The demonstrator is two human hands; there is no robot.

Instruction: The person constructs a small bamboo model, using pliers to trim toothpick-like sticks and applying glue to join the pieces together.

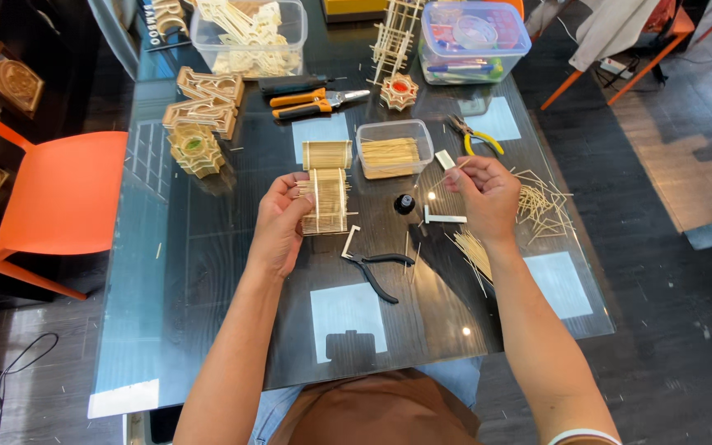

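My left hand (280, 221) grips the left side of a small panel of glued bamboo sticks (327, 202), held upright over the dark glass table (208, 272). A second stick panel (327, 154) lies just beyond it. My right hand (484, 194) pinches a single thin bamboo stick (448, 171) that points left toward the panel. Between my hands sit a small black glue bottle (405, 203) and a metal ruler piece (445, 218). Black pliers (377, 268) lie in front of my left hand.
A clear tub of sticks (393, 150) stands behind the hands. Loose sticks (541, 202) scatter at the right. Yellow-handled cutters (475, 136), orange-handled pliers (315, 103), bamboo models (199, 124), two lidded bins (473, 33) and an orange chair (59, 194) surround the work area.
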